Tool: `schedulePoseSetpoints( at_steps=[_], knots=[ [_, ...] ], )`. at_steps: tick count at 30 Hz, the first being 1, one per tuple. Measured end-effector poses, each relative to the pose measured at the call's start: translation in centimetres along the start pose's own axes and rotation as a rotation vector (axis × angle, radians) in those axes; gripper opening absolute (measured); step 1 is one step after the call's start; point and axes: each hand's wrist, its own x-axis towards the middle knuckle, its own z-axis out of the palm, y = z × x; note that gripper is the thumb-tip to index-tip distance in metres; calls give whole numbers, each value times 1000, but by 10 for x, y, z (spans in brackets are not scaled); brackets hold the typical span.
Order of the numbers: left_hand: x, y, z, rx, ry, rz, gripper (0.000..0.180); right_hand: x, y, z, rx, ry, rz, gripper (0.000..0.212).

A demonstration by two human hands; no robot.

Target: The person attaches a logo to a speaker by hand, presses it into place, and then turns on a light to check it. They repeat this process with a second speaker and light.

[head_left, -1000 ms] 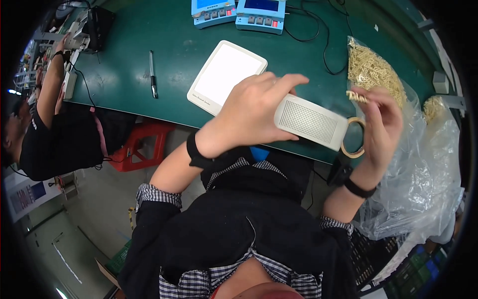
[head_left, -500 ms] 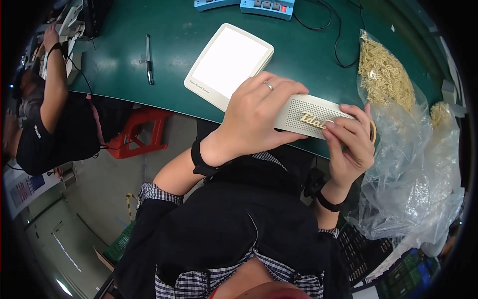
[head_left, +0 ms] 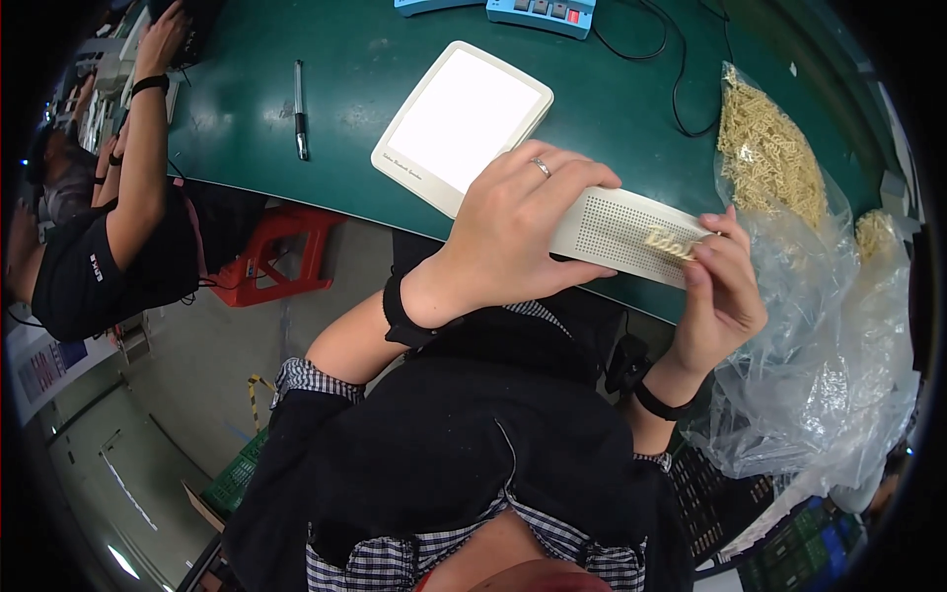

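Note:
My left hand (head_left: 513, 222) is closed on the left end of a cream speaker (head_left: 604, 235) with a dotted grille facing up, thumb along its near edge and fingers over its far edge. At the speaker's right end my right hand (head_left: 728, 286) pinches a small pale-gold script-lettered badge (head_left: 667, 241) between thumb and fingers. The badge lies over the right part of the grille; whether it touches the grille I cannot tell. Fingers of the right hand hide the badge's right end. Beyond my left hand, a cream device with a white square panel (head_left: 472, 111) rests on the green table.
A clear bag of pale-gold badges (head_left: 774, 148) and crumpled plastic (head_left: 809, 326) lie at the right. A pen (head_left: 300, 111), black cables (head_left: 679, 84) and a blue switch box (head_left: 541, 14) are on the table (head_left: 237, 89). A co-worker's arm (head_left: 146, 148) and a red stool (head_left: 286, 255) are at left.
My right hand has moved right with the badge, which sat nearer the grille's middle before. My left hand keeps its hold on the speaker. The co-worker's arm has shifted right.

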Motion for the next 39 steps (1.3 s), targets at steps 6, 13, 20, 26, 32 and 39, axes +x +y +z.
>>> schedulePoseSetpoints(
  at_steps=[6,13,20,26,32,39],
  knots=[
    [-2,-1,0,-31,-5,-9,62,-3,5,-7,182,120,33,16],
    [-4,-1,3,-17,-4,-23,62,2,-6,9,-96,-86,-39,14],
    [-5,0,3,-11,-10,-34,63,5,-9,11,-201,-110,-43,15],
    [-1,2,-5,-106,-49,-66,50,11,-17,7,-261,-174,-51,16],
    [6,-1,-2,-472,-138,-358,30,15,-23,7,-303,-201,-55,16],
    [6,0,3,-588,-130,-434,24,14,-22,3,-317,-275,-77,20]
  ],
)
